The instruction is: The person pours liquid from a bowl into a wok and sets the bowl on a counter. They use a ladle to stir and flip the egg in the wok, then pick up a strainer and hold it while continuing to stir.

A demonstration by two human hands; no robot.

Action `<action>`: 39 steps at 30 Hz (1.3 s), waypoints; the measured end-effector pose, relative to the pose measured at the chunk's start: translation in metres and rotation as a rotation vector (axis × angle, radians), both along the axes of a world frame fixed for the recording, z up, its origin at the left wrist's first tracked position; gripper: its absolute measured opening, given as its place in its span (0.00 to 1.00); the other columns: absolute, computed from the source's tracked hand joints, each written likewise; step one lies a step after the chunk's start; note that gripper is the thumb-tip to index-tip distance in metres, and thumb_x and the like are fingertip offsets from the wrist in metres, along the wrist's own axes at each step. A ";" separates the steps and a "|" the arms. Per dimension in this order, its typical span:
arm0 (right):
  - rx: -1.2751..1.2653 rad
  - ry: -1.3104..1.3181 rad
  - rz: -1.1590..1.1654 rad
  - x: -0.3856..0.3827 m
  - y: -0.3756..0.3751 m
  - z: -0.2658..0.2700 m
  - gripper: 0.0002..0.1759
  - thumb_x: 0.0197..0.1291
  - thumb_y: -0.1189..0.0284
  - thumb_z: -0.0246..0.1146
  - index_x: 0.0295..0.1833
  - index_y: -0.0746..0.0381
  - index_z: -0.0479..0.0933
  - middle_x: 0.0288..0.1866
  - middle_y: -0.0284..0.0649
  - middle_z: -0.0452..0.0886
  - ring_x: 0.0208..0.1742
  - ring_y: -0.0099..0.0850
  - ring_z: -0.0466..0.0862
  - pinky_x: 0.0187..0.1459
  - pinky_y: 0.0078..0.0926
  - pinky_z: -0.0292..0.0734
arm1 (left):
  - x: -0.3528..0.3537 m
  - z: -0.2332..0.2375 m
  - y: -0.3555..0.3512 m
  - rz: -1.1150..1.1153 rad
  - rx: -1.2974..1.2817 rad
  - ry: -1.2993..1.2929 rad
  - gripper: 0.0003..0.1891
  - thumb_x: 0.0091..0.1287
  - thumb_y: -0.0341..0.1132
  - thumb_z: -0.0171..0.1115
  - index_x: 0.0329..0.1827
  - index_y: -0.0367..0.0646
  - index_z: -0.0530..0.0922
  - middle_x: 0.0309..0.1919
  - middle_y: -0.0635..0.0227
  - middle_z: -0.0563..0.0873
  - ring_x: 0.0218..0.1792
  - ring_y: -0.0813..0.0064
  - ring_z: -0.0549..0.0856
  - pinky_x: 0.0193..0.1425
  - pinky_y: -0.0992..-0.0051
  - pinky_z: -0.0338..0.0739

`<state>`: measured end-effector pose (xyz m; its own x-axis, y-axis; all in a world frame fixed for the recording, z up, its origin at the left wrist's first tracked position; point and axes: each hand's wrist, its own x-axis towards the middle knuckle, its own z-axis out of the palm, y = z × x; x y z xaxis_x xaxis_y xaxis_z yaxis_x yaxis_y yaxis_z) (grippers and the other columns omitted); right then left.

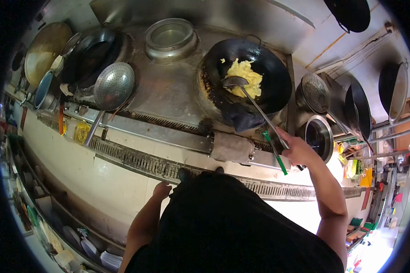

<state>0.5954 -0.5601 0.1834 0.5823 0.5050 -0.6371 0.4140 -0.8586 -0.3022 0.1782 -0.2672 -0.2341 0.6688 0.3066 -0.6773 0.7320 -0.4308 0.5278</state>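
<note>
Gripping the far end of its handle, the right hand (294,149) is wrapped firmly around a long-handled ladle (265,117). That hold near the end probably gives full reach into the wok (277,75) and keeps the fingers back from hot metal. The left hand (161,190) hangs low beside the body, well apart from the wok and to the left of the right hand; its fingers look loosely curled, and I cannot tell whether it holds anything.

The ladle lies forward and left of the right hand. Its long axis runs diagonally, from the grip across the wok's near rim to the bowl end, which points away from the person and leftward. The bowl sits against yellow, egg-like food (249,70); whether the handle rests on the rim or passes just above it is hard to tell.

A dark cloth (243,117) drapes over the near rim, left of the right hand, perhaps to guard a hand against heat. Farther left, a folded towel (233,146) hangs over the front rail, likely there for easy reach. A green-handled thing (275,154) is just left of the right hand, and a metal pot (322,132) stands near it on the right. Ahead of the left hand, on the left part of the surface (166,84), a perforated skimmer (115,86) has its handle pointing back toward the person.
</note>
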 end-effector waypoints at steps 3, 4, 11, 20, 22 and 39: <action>-0.041 -0.052 0.004 0.004 -0.009 -0.016 0.42 0.52 0.76 0.57 0.73 0.54 0.48 0.30 0.56 0.81 0.23 0.44 0.82 0.36 0.39 0.78 | 0.002 0.009 0.000 -0.110 0.128 0.064 0.20 0.57 0.46 0.57 0.46 0.41 0.79 0.49 0.54 0.81 0.52 0.56 0.79 0.57 0.64 0.73; -0.050 -0.148 0.049 0.007 -0.012 -0.025 0.43 0.52 0.76 0.57 0.74 0.53 0.48 0.30 0.56 0.81 0.22 0.43 0.82 0.35 0.38 0.78 | -0.007 -0.007 0.001 -0.023 0.095 0.109 0.20 0.57 0.46 0.56 0.47 0.40 0.79 0.49 0.54 0.81 0.52 0.56 0.79 0.57 0.64 0.72; 0.052 0.025 -0.083 -0.006 -0.042 0.016 0.42 0.47 0.79 0.56 0.72 0.52 0.54 0.18 0.45 0.76 0.13 0.30 0.77 0.21 0.28 0.75 | -0.026 -0.080 0.019 -0.323 0.291 -0.065 0.22 0.57 0.46 0.57 0.50 0.41 0.78 0.48 0.53 0.81 0.53 0.57 0.78 0.59 0.64 0.71; 0.334 -0.012 -0.353 0.019 -0.041 -0.049 0.38 0.49 0.80 0.55 0.71 0.58 0.58 0.24 0.43 0.78 0.13 0.29 0.75 0.20 0.27 0.73 | 0.015 0.029 -0.006 -0.066 0.160 -0.012 0.19 0.56 0.45 0.58 0.46 0.42 0.79 0.45 0.54 0.83 0.49 0.55 0.80 0.55 0.64 0.74; 0.342 -0.057 -0.330 0.032 -0.019 -0.066 0.39 0.50 0.80 0.56 0.71 0.58 0.56 0.27 0.47 0.79 0.14 0.32 0.77 0.21 0.29 0.74 | 0.011 0.025 -0.008 0.087 0.110 0.053 0.19 0.56 0.44 0.58 0.45 0.41 0.79 0.45 0.53 0.83 0.49 0.55 0.80 0.54 0.64 0.74; -0.274 -0.341 0.310 0.011 0.017 -0.044 0.44 0.50 0.77 0.54 0.74 0.59 0.44 0.36 0.59 0.80 0.37 0.51 0.82 0.42 0.46 0.78 | -0.044 -0.042 -0.006 0.134 -0.116 -0.137 0.19 0.56 0.44 0.59 0.46 0.43 0.79 0.48 0.57 0.82 0.52 0.57 0.79 0.56 0.64 0.74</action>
